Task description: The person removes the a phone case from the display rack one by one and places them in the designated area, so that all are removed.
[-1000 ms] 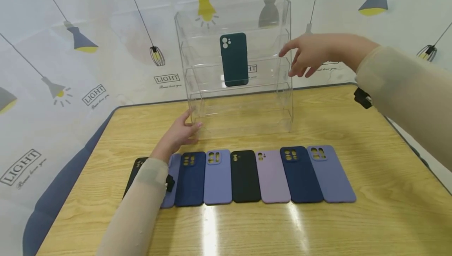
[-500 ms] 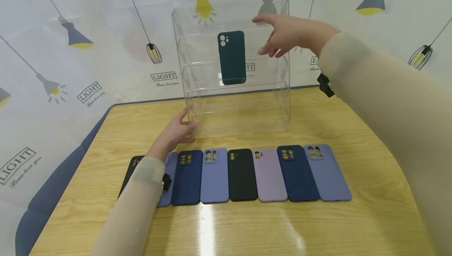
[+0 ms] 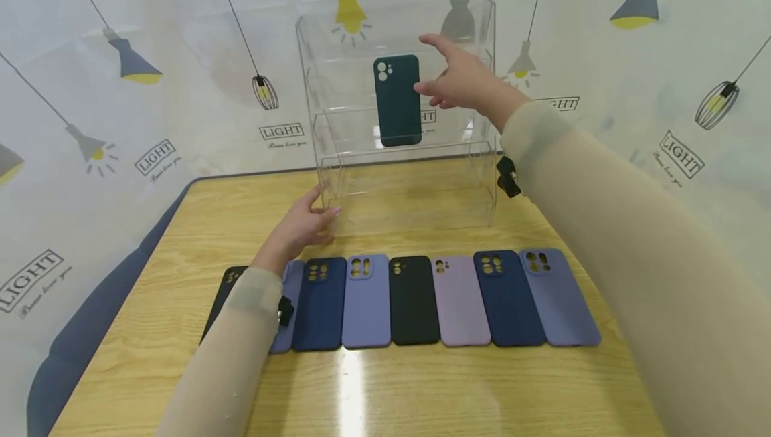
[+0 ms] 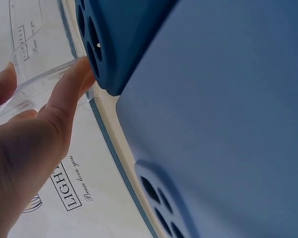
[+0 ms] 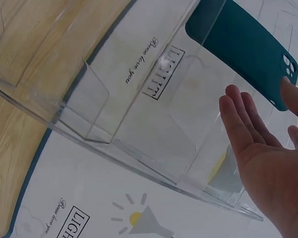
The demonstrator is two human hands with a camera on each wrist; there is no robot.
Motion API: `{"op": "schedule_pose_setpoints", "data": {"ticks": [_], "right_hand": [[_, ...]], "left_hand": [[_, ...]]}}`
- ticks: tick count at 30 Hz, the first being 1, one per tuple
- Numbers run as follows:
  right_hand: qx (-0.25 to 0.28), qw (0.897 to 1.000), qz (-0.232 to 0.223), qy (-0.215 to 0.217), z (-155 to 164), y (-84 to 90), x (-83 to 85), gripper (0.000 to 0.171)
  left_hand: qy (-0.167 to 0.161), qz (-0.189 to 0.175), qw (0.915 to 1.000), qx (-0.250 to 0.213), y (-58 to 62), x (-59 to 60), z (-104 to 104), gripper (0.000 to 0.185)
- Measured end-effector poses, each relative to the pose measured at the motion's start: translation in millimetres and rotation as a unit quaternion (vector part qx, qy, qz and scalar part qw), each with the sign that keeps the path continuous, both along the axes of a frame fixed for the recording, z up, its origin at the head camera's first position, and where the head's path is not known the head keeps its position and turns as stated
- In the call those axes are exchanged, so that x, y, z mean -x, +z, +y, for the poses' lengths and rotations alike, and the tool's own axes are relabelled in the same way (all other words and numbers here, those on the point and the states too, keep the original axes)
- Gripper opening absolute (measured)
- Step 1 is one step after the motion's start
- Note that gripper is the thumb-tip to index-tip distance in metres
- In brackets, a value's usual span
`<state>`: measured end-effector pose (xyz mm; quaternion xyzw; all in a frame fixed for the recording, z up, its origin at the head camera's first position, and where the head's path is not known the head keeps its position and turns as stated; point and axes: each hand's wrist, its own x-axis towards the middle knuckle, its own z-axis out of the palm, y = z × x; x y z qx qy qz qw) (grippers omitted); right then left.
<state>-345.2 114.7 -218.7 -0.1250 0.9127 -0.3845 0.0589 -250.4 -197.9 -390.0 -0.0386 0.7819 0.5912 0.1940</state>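
A teal phone case (image 3: 398,102) leans upright in a tier of the clear acrylic display stand (image 3: 355,154). My right hand (image 3: 464,79) is raised at the case's right edge, thumb and index finger spread apart. In the right wrist view the thumb (image 5: 290,96) overlaps the case's camera end. Low at the stand's left side, my left hand (image 3: 301,226) holds the side panel, which runs between thumb and fingers. The left wrist view shows one finger (image 4: 69,89) along the clear plastic, its tip partly hidden by a dark blue case (image 4: 119,44).
A row of phone cases lies on the wooden table (image 3: 421,390) before the stand: black, lavender (image 3: 366,303), navy (image 3: 508,300), black (image 3: 414,303) and pink (image 3: 462,303) among them. My left forearm covers part of the row's left end. A patterned cloth (image 3: 199,35) hangs behind.
My right hand has moved left from beside the stand's right edge, across its front, to the teal case's side. The left hand stays at the stand's lower left.
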Motion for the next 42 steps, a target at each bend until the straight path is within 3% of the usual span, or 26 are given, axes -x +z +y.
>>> {"op": "schedule_pose_setpoints", "data": {"ticks": [6, 14, 17, 23, 30, 42], "right_hand": [[-0.038, 0.999, 0.019, 0.016, -12, -6.6, -1.4, 0.084], [-0.063, 0.997, 0.030, 0.018, -15, -15.7, 0.9, 0.083], [-0.042, 0.998, 0.047, 0.018, -13, -24.0, 0.8, 0.083], [0.014, 0.996, 0.084, 0.007, -13, -42.0, -3.2, 0.077], [0.065, 0.990, 0.127, 0.011, -20, -51.4, -4.7, 0.069], [0.108, 0.986, 0.125, 0.007, -21, -61.3, -2.4, 0.069]], "left_hand": [[0.005, 0.002, 1.0000, -0.004, -3.3, 0.2, -1, 0.076], [0.001, -0.015, 0.9999, -0.007, 15.3, -9.0, 7, 0.074], [0.002, -0.014, 0.9999, -0.009, 14.5, -9.1, 6, 0.075], [0.012, -0.005, 0.9999, -0.001, -0.5, -2.0, 3, 0.076], [0.015, 0.006, 0.9998, 0.008, -7.0, 0.5, -1, 0.077], [0.008, 0.008, 0.9999, 0.013, -7.7, 0.8, -3, 0.077]]}}
